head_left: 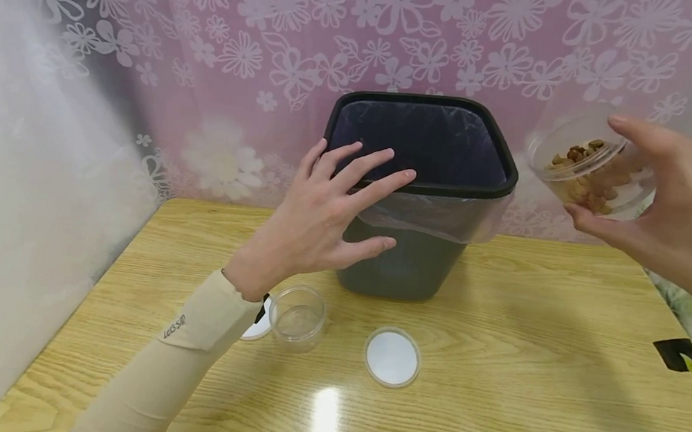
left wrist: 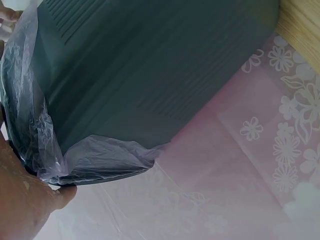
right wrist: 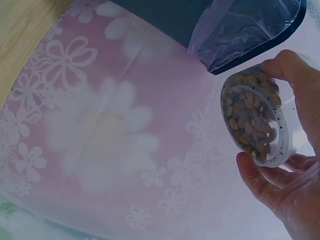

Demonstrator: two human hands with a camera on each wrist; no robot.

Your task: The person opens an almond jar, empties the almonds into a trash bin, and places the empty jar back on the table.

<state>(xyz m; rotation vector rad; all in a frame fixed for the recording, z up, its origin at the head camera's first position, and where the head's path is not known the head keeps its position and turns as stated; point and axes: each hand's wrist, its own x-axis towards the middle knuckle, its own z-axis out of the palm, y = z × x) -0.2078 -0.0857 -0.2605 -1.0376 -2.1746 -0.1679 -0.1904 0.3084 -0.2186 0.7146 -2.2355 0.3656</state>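
Observation:
A dark bin with a black rim and a translucent liner stands at the back of the table. My left hand lies across its front left rim, fingers spread and straight over the opening, thumb outside. My right hand grips a clear plastic jar between thumb and fingers, to the right of the bin and at about rim height. The jar is tilted, its mouth towards the bin. Brown nut-like pieces lie inside it. The bin's inner bottom is hidden.
A second clear jar stands on the wooden table, in front of the bin. One white round lid lies to its right; another white disc is partly hidden by the left wrist. A pink flowered curtain hangs behind.

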